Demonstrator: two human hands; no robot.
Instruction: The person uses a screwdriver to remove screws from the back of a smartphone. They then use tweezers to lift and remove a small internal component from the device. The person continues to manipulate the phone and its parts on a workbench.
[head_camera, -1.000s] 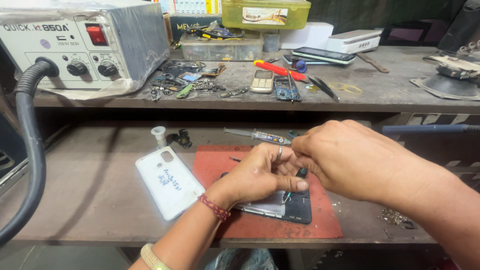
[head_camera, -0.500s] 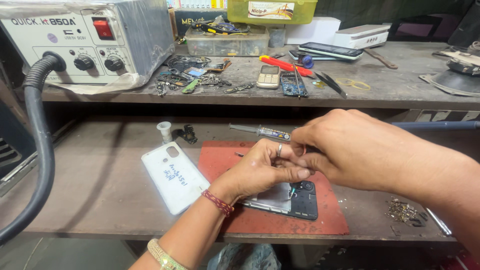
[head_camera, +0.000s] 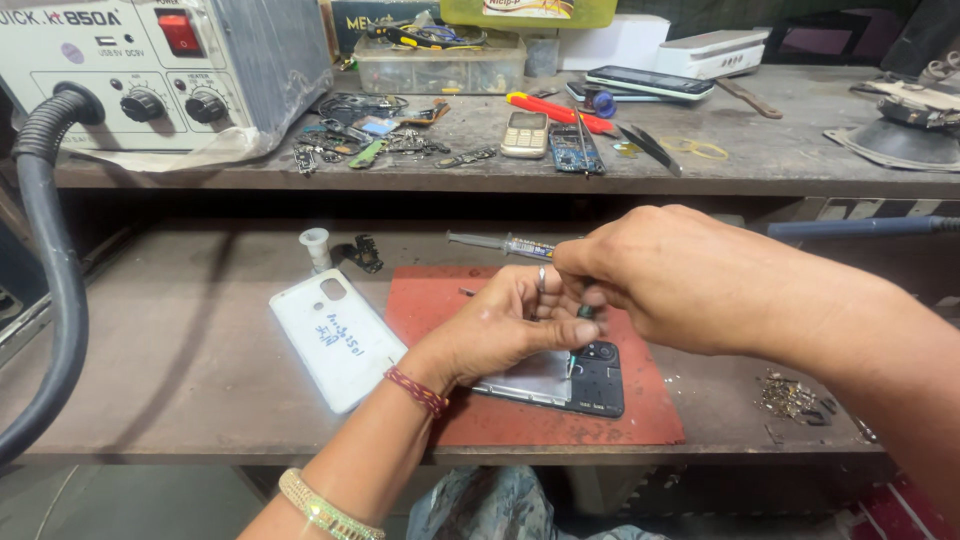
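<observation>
Workbench, seen from above the person's shoulders. Left hand (head_camera: 510, 325) and right hand (head_camera: 670, 275) meet over an opened phone (head_camera: 575, 375) that lies face down on a red mat (head_camera: 520, 420), its back removed and its camera corner exposed. The right hand's fingers are closed around a small dark tool (head_camera: 585, 312), its tip pointing down just above the phone's upper edge; the left hand's fingers are curled shut against the same tool, steadying it, with the heel of the hand resting over the phone's metal plate. What exactly the tip touches is hidden by the fingers.

Change over the last second: both hands have lifted slightly off the phone and drawn together, so that more of the phone's lower half now shows beneath them. The phone itself has not moved on the mat. Judged from this, the work has passed from pressing on the board to fine handling at the tool tip near the camera corner.

Surroundings: a white back cover (head_camera: 335, 335) lies flat just left of the mat, unchanged. A syringe (head_camera: 500, 243) rests behind the hands, near the mat's far edge. A small white cap (head_camera: 316, 245) stands beside a black clip. Loose screws (head_camera: 790, 395) lie right of the mat. On the upper shelf (head_camera: 780, 165) stand a hot-air station (head_camera: 150, 70) with its black hose (head_camera: 50, 270), a keypad phone (head_camera: 523, 133) and a red screwdriver (head_camera: 560, 110).
</observation>
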